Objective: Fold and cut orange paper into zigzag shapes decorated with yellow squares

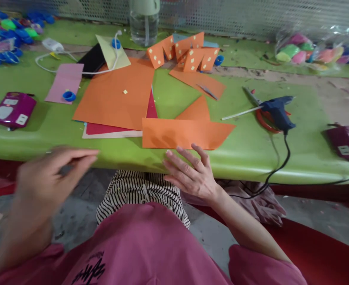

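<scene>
Near the table's front edge lies a folded orange paper strip (174, 133), with an orange flap behind it. The spread fingers of my right hand (192, 170) are at its lower edge; whether they press on it is hard to tell. My left hand (58, 170) hovers off the front edge, thumb and forefinger pinched together, slightly blurred; anything between the tips is too small to make out. Left of the strip, a large orange sheet (117, 95) lies on red and white sheets, with a small pale square (125, 92) on it. Folded orange pieces with pale squares (201, 59) stand at the back.
A blue glue gun (277, 111) rests on the right, its cord hanging over the front edge. Orange-handled scissors (266, 122) lie beneath it. A water bottle (144, 23) stands behind. Purple boxes (13, 111) sit at both sides; a white cable (95, 73) crosses a black phone.
</scene>
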{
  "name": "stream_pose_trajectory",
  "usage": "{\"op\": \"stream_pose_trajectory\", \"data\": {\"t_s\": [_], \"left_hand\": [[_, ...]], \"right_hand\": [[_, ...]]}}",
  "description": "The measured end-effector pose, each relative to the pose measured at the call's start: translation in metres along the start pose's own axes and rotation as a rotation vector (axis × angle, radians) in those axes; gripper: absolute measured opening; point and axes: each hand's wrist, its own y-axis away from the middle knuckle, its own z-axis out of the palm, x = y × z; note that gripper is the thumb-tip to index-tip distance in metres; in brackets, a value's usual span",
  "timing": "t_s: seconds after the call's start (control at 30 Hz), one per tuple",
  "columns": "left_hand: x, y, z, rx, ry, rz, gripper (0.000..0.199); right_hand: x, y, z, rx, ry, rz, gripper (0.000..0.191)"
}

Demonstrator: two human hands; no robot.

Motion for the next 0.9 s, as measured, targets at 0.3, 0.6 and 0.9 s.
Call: {"op": "stream_pose_trajectory", "data": {"t_s": [0.3,0.6,0.9], "left_hand": [[0.056,-0.042,0.087,-0.46,0.463,0.236,0.023],[0.06,-0.038,0.095,-0.562,0.782,-0.056,0.04],[0.046,-0.038,0.087,-0.717,0.906,-0.147,0.014]], "right_hand": [[-0.011,-0.006,-0.004,0.043,-0.06,-0.132,0.016],[-0.012,0.001,0.002,0.024,-0.28,-0.107,0.027],[-0.009,0.002,-0.001,0.011,-0.261,-0.079,0.031]]}}
